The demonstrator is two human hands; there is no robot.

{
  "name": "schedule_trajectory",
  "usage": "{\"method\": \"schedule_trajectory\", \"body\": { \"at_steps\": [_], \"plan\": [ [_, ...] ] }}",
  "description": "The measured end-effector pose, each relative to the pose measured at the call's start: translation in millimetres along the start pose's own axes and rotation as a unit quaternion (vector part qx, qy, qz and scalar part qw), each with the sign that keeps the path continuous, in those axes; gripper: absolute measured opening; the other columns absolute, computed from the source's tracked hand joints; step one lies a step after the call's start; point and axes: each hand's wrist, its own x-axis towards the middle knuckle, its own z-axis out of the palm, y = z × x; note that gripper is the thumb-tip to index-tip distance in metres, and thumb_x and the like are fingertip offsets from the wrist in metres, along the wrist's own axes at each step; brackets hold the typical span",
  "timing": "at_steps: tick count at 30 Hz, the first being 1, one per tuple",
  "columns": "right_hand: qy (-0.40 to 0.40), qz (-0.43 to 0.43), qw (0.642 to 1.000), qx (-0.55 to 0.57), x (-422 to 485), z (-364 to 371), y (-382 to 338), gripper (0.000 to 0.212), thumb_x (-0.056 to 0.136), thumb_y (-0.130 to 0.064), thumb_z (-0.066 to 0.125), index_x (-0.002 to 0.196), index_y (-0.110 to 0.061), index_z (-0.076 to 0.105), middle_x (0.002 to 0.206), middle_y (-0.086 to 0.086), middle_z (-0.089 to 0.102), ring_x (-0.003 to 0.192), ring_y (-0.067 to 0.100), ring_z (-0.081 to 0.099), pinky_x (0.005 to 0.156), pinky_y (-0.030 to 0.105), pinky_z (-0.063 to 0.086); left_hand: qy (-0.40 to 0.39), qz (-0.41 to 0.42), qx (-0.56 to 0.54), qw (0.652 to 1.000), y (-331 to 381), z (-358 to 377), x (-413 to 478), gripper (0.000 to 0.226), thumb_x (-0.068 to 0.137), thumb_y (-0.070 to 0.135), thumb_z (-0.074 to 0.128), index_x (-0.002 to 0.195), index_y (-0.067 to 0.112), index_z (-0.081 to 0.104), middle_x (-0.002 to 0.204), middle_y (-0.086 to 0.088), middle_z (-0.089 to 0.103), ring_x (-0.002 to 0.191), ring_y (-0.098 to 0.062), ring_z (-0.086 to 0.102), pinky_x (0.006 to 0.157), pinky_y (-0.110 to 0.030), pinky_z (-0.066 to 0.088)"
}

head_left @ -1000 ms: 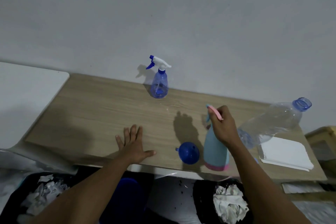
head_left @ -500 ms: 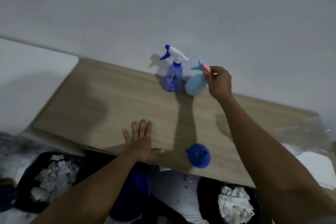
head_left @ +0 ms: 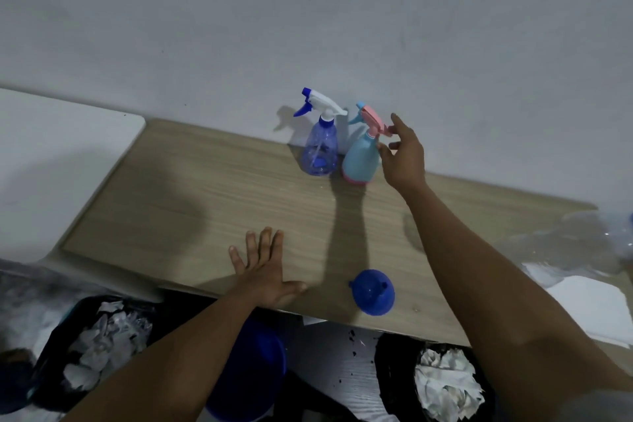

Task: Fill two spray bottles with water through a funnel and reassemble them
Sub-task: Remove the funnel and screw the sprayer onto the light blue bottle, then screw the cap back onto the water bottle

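Blue bottle [head_left: 320, 151], pale bottle [head_left: 361, 158]: capped, upright, side by side at 12 o'clock of counter [head_left: 205, 199], likely parked as done. Right hand [head_left: 402, 158] beside pale bottle, fingers apart, gripping nothing. Left hand [head_left: 265, 271] flat, bracing. Funnel [head_left: 373, 291] at 5 o'clock.

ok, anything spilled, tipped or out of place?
Nothing spilled or tipped. The blue bottle and the pale blue bottle stand upright by the wall, heads on. Only the funnel stands out: it sits near the front edge of the table, easily knocked off. The clear bottle far right is too blurred to judge.
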Motion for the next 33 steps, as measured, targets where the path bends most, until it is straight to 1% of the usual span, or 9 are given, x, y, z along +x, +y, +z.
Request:
{"method": "schedule_trajectory", "body": {
  "at_steps": [5,8,12,15,18,22,25,28,33],
  "plan": [
    [0.019,0.093,0.995,0.007,-98,-20,47,0.050,0.095,-0.009,0.064,0.143,-0.012,0.050,0.123,0.005,0.058,0.090,0.017,0.060,0.076,0.021,0.049,0.012,0.002,-0.004,1.000,-4,3,2,0.129,0.069,0.089,0.048,0.150,0.027,-0.031,0.155,0.001,-0.041,0.140,-0.030,-0.041,0.109,-0.065,-0.024],
    [-0.016,0.144,0.989,-0.011,-182,-38,90,0.040,0.094,0.000,0.057,0.133,-0.009,0.057,0.125,0.012,0.063,0.097,0.017,0.060,0.085,0.031,0.050,0.026,0.004,-0.009,1.000,-5,5,3,0.129,0.069,0.089,0.050,0.151,0.027,-0.028,0.157,0.001,-0.038,0.143,-0.030,-0.038,0.110,-0.063,-0.022],
    [-0.027,0.238,0.970,-0.037,-267,-78,129,0.029,0.098,-0.005,0.056,0.123,-0.015,0.065,0.121,0.009,0.066,0.111,0.023,0.063,0.093,0.029,0.045,0.071,0.017,-0.024,0.997,0,14,-2,0.118,0.076,0.082,0.052,0.155,0.027,-0.016,0.162,-0.002,-0.027,0.147,-0.031,-0.027,0.116,-0.057,-0.014],
    [0.021,0.229,0.969,-0.093,-294,-109,149,0.025,0.095,-0.005,0.061,0.119,-0.004,0.069,0.115,0.014,0.070,0.108,0.031,0.066,0.094,0.035,0.050,0.106,0.024,-0.028,0.994,12,21,-10,0.098,0.088,0.067,0.052,0.158,0.026,-0.003,0.166,-0.007,-0.011,0.150,-0.035,-0.011,0.121,-0.054,0.000],
    [0.095,0.240,0.962,-0.085,-298,-144,162,0.022,0.095,-0.002,0.061,0.115,0.001,0.069,0.113,0.019,0.066,0.106,0.036,0.064,0.093,0.042,0.051,0.153,0.035,-0.120,0.980,43,19,-16,0.088,0.089,0.053,0.057,0.157,0.025,0.009,0.164,-0.007,0.018,0.149,-0.032,0.016,0.120,-0.049,0.020],
    [0.022,0.219,0.963,-0.157,-285,-179,185,0.034,0.093,-0.002,0.060,0.126,-0.003,0.067,0.124,0.020,0.063,0.111,0.038,0.061,0.095,0.038,0.047,0.206,0.134,-0.195,0.950,134,11,-40,0.084,0.082,0.048,0.070,0.152,0.019,0.032,0.154,-0.007,0.041,0.140,-0.025,0.039,0.116,-0.039,0.032],
    [-0.083,0.177,0.962,-0.190,-281,-186,198,0.028,0.093,-0.007,0.059,0.118,-0.013,0.072,0.118,0.009,0.066,0.106,0.033,0.062,0.091,0.039,0.051,0.201,0.231,-0.250,0.919,217,9,-64,0.078,0.083,0.036,0.078,0.148,0.018,0.039,0.149,0.000,0.044,0.138,-0.018,0.042,0.108,-0.024,0.032],
    [-0.136,0.139,0.952,-0.237,-282,-188,205,0.020,0.088,-0.010,0.059,0.102,-0.022,0.067,0.106,0.002,0.062,0.098,0.026,0.060,0.079,0.038,0.052,0.189,0.291,-0.292,0.891,279,5,-73,0.085,0.078,0.040,0.081,0.149,0.026,0.036,0.149,0.006,0.042,0.136,-0.011,0.042,0.110,-0.027,0.036],
    [-0.109,0.121,0.966,-0.200,-278,-203,203,0.012,0.098,-0.019,0.052,0.106,-0.024,0.060,0.109,0.000,0.061,0.092,0.018,0.060,0.079,0.036,0.053,0.202,0.319,-0.310,0.873,346,-9,-87,0.101,0.068,0.053,0.084,0.150,0.036,0.028,0.151,0.014,0.039,0.136,-0.007,0.041,0.109,-0.036,0.042]
  ]
}}
